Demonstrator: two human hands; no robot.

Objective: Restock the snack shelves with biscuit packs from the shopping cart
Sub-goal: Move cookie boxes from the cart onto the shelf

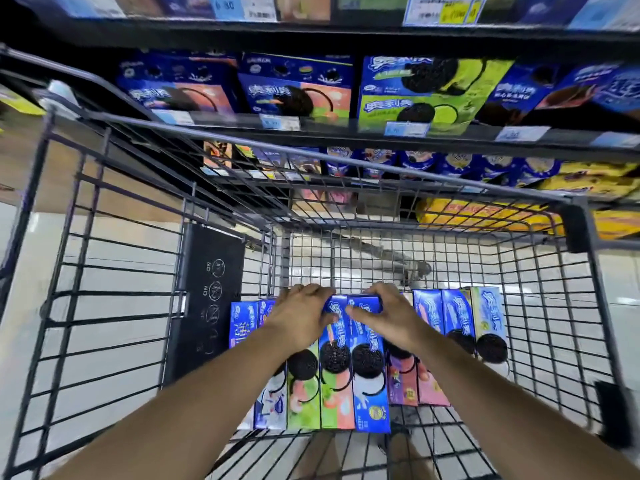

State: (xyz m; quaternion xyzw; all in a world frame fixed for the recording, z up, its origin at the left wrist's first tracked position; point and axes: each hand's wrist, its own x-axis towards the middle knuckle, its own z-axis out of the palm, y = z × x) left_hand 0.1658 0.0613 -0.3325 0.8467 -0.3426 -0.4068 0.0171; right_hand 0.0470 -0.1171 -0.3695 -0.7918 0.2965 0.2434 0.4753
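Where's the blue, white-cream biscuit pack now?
Head view: blue pack mid-row in the cart, between a green-peach pack and a purple pack, under the right hand.

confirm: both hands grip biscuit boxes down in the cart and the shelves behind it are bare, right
Not quite: the head view shows the shelves behind the cart stocked with biscuit packs, not bare. The left hand and right hand do grip biscuit boxes in the cart.

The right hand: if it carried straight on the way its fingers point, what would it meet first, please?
The right hand grips the far end of a blue pack; beyond that it may meet the cart's mesh wall, though depth is unclear.
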